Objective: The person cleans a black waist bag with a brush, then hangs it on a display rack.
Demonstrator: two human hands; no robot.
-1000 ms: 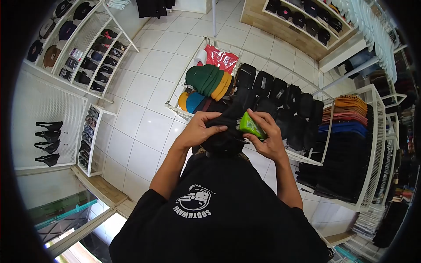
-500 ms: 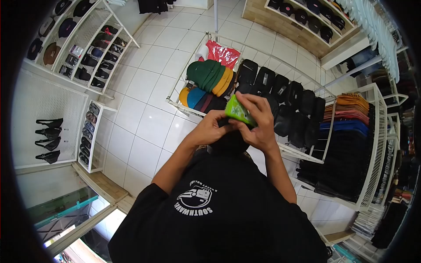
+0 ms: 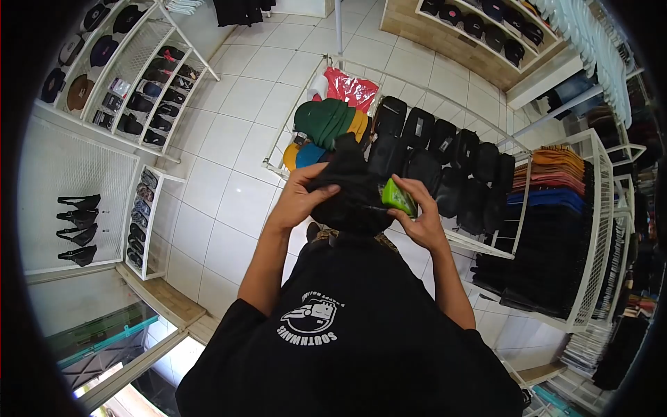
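A piece of black fabric [image 3: 351, 191] is held up in front of my chest, with my left hand [image 3: 300, 198] pinching its left side, thumb on top. On its right side, my right hand [image 3: 419, 212] grips a small bright green object [image 3: 399, 197] between thumb and fingers. The green object touches or nearly touches the fabric's right edge. Beyond my hands, green caps [image 3: 323, 119] and black pouches [image 3: 419, 128] lie on a white wire-framed stand.
White racks with caps [image 3: 139, 104] stand at the left. Stacked folded clothes [image 3: 549, 187] fill a rack at the right. Clear hangers [image 3: 590, 48] hang at the upper right. White floor tiles [image 3: 240, 139] run between the displays.
The black fabric has come up and spread between my hands. My left hand has moved left and taken its side. The green object has shifted right and down in my right hand.
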